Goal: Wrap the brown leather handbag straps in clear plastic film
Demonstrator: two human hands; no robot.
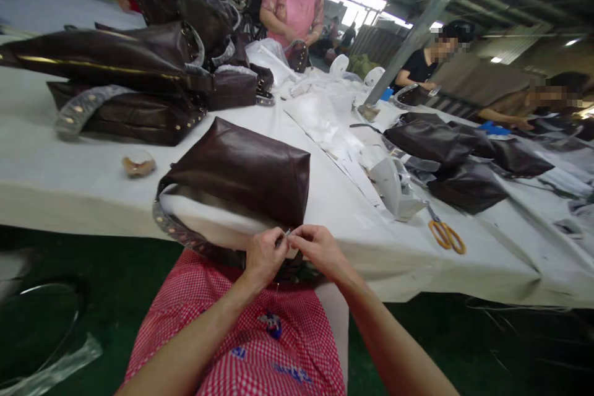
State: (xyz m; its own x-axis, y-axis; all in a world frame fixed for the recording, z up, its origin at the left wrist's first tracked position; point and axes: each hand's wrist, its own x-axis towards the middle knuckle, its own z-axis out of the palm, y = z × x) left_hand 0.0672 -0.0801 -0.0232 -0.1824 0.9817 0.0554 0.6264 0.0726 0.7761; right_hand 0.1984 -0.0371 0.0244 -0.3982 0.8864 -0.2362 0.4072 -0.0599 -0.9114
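A dark brown leather handbag [245, 167] lies on its side at the table's near edge. Its studded strap [179, 229] curves down from the bag's left end toward my lap. My left hand [266, 253] is closed in a pinch at the bag's lower right corner, with a small metallic piece showing at its fingertips. Close against it, my right hand [318, 247] also pinches, its fingertips meeting those of the left. What exactly lies between the fingers is too small to make out.
More brown handbags [125, 68] are piled at the left, beside a crumpled tan scrap [138, 164]. To the right lie scissors [445, 235] with orange handles, a white tape dispenser [394, 189] and dark bags [464, 167]. A slanted metal post [408, 37] rises from the table; several people work around it.
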